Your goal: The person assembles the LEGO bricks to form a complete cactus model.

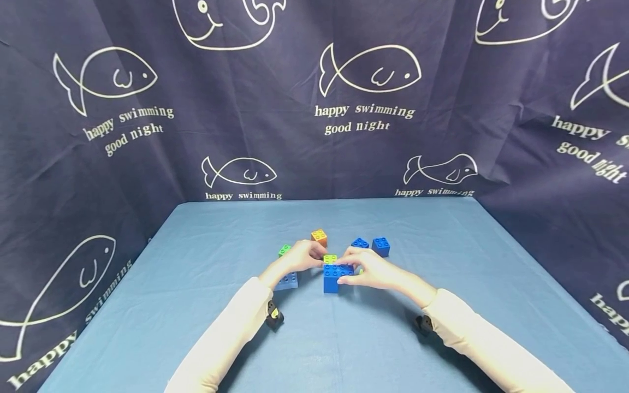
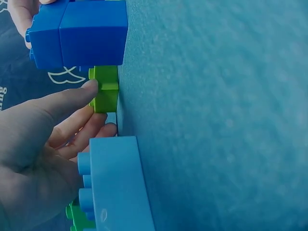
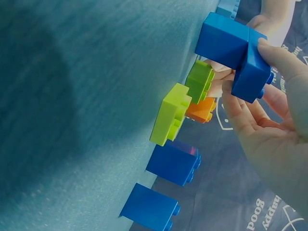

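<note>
My right hand [image 1: 371, 270] grips a long blue brick [image 3: 252, 70], thumb on one side and fingers on the other. This brick sits on top of a blue block [image 1: 331, 285] and juts out past it to the right. At the left of the blue pair, my left hand [image 1: 302, 255] pinches a lime green brick [image 2: 107, 89]; its thumb tip lies against the studded edge, with the other fingers [image 2: 79, 130] curled behind. The green brick stands on the table just beyond the blue block, its studs showing in the head view.
A light blue brick [image 1: 287, 281] and a green brick [image 1: 285, 250] lie by the left hand. Farther back stand an orange brick [image 1: 319, 237] and two blue bricks [image 1: 380, 246], [image 3: 173, 163]. A yellow-green brick [image 3: 171, 114] lies under the right hand. Blue cloth [image 1: 344, 349] covers the table.
</note>
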A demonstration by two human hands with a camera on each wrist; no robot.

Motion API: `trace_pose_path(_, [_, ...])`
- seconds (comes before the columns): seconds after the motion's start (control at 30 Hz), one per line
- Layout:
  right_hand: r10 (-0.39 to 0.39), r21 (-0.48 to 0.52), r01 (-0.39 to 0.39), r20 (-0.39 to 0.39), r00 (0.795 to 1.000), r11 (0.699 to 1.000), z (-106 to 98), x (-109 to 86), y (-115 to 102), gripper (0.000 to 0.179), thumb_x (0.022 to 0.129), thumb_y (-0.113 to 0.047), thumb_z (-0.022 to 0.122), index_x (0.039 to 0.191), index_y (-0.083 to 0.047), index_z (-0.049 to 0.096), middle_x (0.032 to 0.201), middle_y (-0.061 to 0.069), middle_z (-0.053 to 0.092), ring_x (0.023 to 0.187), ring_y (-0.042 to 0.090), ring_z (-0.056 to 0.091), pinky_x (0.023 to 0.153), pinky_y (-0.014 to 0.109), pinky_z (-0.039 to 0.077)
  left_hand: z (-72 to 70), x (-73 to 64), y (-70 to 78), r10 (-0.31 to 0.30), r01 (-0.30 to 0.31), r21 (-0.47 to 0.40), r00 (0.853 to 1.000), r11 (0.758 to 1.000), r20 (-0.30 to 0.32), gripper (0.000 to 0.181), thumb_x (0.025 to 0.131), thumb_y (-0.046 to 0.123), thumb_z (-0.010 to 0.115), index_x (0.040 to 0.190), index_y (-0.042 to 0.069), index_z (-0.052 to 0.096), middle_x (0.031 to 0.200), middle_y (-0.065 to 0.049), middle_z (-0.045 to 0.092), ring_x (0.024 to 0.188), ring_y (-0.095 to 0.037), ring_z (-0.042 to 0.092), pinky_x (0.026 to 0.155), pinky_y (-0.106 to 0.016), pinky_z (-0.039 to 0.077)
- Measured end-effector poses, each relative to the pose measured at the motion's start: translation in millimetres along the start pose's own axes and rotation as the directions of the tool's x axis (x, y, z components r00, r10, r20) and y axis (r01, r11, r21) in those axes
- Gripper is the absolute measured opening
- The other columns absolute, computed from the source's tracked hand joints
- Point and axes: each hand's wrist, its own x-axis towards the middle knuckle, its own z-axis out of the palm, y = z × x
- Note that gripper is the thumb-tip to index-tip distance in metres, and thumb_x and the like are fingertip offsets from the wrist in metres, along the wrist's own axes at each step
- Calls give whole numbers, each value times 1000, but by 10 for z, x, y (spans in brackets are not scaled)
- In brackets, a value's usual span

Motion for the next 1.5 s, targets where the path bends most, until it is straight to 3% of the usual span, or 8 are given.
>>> trace_pose_path(0.27, [2, -17, -2, -8, 1000, 1000, 2, 15, 11, 36, 79, -22, 75, 111, -5, 68, 89, 2, 59, 80, 12, 56, 72, 30, 54, -32, -14, -21, 7, -7, 37, 1000, 999, -10, 31, 79, 12, 74, 108, 2, 67, 101, -11, 70, 91, -22, 67, 77, -27, 52])
trace_pose_path(0.6, [-5, -30, 5, -17, 1000, 1000, 3, 34, 35, 38, 80, -25, 75, 111, -4, 68, 90, 2, 60, 83, 12, 57, 75, 27, 53, -35, -47, 6, -22, 22, 20, 1000, 1000, -14, 34, 78, 13, 74, 108, 1, 66, 103, -13, 69, 92, -23, 67, 79, -28, 52])
trace_pose_path(0.83, [27, -9, -28, -30, 999, 1000, 24, 49, 49, 37, 82, -26, 73, 111, -4, 66, 94, 3, 62, 87, 15, 59, 76, 31, 54, -30, -47, 9, -63, 62, 60, 998, 996, 2, 35, 80, 16, 75, 111, 3, 65, 106, -11, 68, 96, -23, 65, 83, -33, 51])
trace_pose_path(1.07, [58, -3, -58, -30, 998, 998, 34, 64, 76, 35, 82, -28, 72, 110, -8, 66, 94, 0, 62, 88, 13, 58, 78, 33, 54, -37, -45, -5, -92, 93, 13, 995, 996, -32, 34, 80, 16, 74, 110, 3, 66, 107, -12, 68, 97, -24, 65, 83, -35, 52])
trace_pose_path(1.5, [101, 24, -101, 0, 995, 995, 20, 66, 67, 34, 84, -26, 71, 113, -10, 65, 97, 0, 58, 93, 15, 60, 82, 31, 53, -72, -53, -65, -47, 43, -48, 995, 998, -91, 33, 82, 13, 71, 111, 1, 63, 106, -16, 68, 95, -26, 67, 81, -34, 53])
